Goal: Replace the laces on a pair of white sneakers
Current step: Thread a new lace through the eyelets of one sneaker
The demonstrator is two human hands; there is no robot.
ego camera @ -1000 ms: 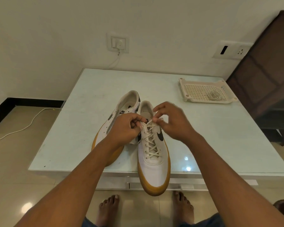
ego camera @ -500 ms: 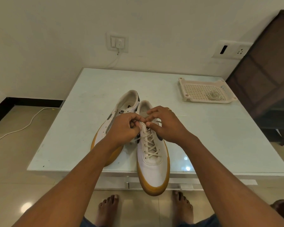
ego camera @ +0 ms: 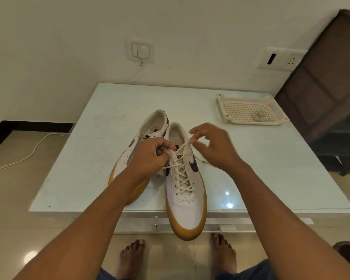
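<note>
Your right hand point(ego camera: 214, 146) has drawn away from the left hand point(ego camera: 150, 154) — half a second ago they touched. On the desk point(ego camera: 271, 168) the laced sneaker point(ego camera: 187, 201) lies with its long axis running from you toward the wall and its toe overhanging the near edge. Its mate point(ego camera: 127, 160) sits just beside it on the left. Your left fingers curl tight, pinching the lace point(ego camera: 183, 147) at the top eyelets. Your right fingers pinch the other end, up and to the right over the collar. The strand slants between them — any crossing likely starts from the right.
</note>
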